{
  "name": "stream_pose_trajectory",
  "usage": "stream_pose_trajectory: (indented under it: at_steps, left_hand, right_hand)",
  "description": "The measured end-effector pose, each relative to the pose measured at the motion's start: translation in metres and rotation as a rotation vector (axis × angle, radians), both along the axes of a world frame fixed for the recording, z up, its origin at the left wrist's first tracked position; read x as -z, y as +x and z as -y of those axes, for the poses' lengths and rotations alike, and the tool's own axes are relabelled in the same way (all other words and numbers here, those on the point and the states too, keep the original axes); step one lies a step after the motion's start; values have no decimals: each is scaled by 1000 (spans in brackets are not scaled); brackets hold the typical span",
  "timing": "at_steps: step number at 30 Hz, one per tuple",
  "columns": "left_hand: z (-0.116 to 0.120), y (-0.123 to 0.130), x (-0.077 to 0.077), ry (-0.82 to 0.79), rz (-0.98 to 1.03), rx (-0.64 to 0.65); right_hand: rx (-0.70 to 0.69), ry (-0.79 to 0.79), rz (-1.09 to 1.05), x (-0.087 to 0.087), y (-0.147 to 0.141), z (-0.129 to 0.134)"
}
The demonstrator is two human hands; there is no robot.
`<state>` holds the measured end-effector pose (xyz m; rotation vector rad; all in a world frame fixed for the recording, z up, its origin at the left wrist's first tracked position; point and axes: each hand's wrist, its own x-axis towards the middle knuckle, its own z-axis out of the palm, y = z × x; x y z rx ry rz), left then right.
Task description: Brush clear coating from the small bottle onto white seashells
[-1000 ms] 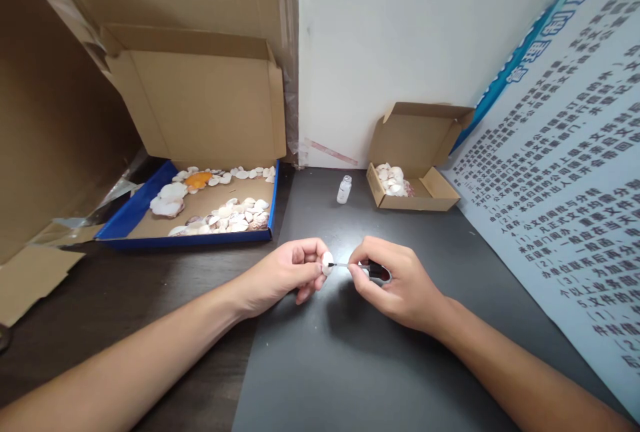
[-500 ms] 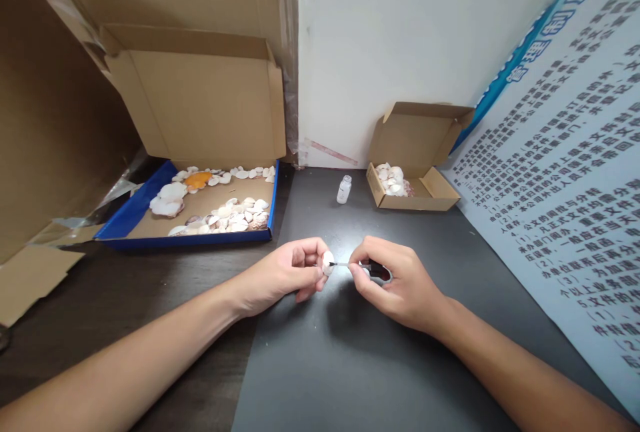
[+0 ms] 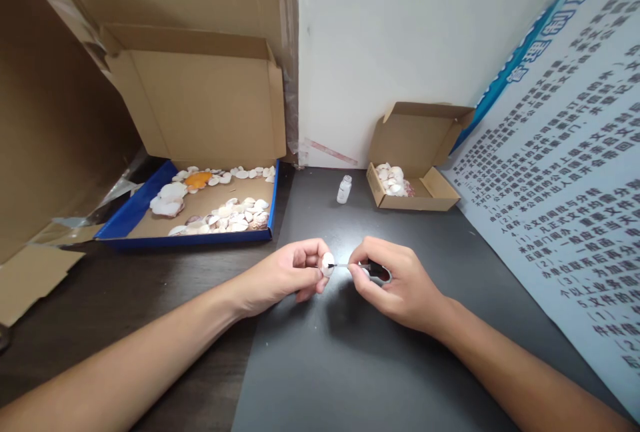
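Note:
Between the thumb and fingers of my left hand (image 3: 299,271) is a small white seashell (image 3: 327,264), held up over the grey mat. My right hand (image 3: 395,282) is closed on a small brush (image 3: 373,270) with a dark cap-like handle and a thin stem. The brush's dark tip touches the face of the shell. Something white shows just beneath the right fingers, mostly hidden. Beyond both hands an uncapped small bottle (image 3: 344,190) with whitish contents stands upright on the mat.
At the left lies an open blue-edged cardboard box (image 3: 190,241) with several shells, one orange. A smaller open cardboard box (image 3: 420,203) with white shells stands at the back right. A printed poster (image 3: 560,172) flanks the right side; a white panel (image 3: 380,32) rises behind.
The brush tip has shifted very slightly on the shell, and the shell is turned a little. Both hands otherwise stay in place.

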<state>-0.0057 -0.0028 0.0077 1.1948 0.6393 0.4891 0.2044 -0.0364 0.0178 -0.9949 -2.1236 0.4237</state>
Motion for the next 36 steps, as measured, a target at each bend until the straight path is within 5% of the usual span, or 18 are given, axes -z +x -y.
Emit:
stream_pose_trajectory:
  at_steps: [36]
  left_hand:
    - [-2,-3,4,-61,87,32]
  right_hand:
    - [17,3,-6,0,0,-1]
